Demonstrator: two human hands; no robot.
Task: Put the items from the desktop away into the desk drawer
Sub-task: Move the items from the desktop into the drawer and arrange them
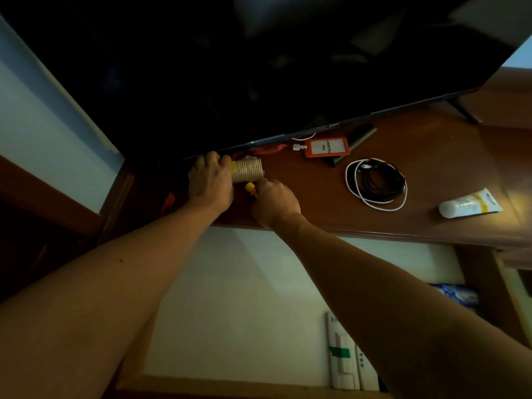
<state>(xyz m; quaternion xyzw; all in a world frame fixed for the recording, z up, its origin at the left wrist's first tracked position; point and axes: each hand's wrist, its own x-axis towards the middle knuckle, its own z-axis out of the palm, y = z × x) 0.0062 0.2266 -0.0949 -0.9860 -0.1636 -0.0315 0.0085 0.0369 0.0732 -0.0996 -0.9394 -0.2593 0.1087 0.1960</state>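
Note:
On the brown desktop [331, 203], my left hand [211, 180] grips a stack of paper cups [248, 170] lying on its side just below the TV's lower edge. Beside it, my right hand [276, 201] closes on a small yellow and orange object [251, 188]. Below the desk edge, the open drawer [244, 283] shows a pale bottom with a white box [342, 358] at its right. Further right on the desk lie an orange badge holder [326, 148], a coil of black and white cables [375, 184] and a white tube [469, 204].
A large dark TV [259, 67] hangs over the back of the desk. A dark flat device [359, 136] lies behind the badge holder, with a red lanyard [267, 151] running left. A blue packet [457, 295] sits in a side compartment at right.

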